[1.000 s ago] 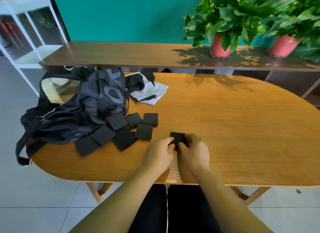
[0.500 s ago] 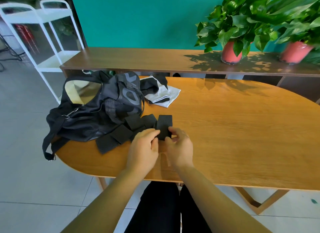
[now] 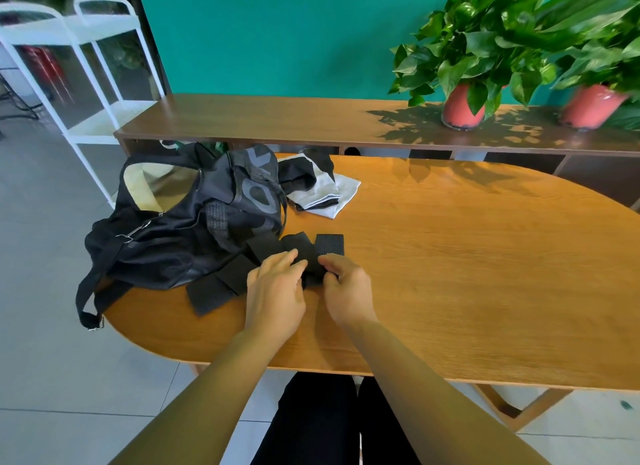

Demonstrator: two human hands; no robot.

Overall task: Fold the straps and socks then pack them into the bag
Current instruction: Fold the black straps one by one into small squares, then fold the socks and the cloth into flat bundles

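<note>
A black bag [image 3: 180, 229] lies open at the table's left end, its pale lining showing. Several folded black straps [image 3: 221, 286] lie in a cluster in front of it. My left hand [image 3: 273, 291] and my right hand [image 3: 346, 291] meet over the right side of that cluster, both pinching a folded black strap [image 3: 311, 262] between the fingertips. One more folded strap [image 3: 329, 244] lies just behind my hands. Black-and-white socks [image 3: 322, 191] rest folded beside the bag, farther back.
The oval wooden table [image 3: 467, 274] stretches bare to the right. Behind it runs a long dark wooden bench [image 3: 277, 121] with two potted plants [image 3: 464, 108] in red pots. A white metal rack [image 3: 86, 83] stands at the left on the tiled floor.
My hands carried the folded strap from the table's middle leftward to the cluster of straps by the bag. The view swung left with them.
</note>
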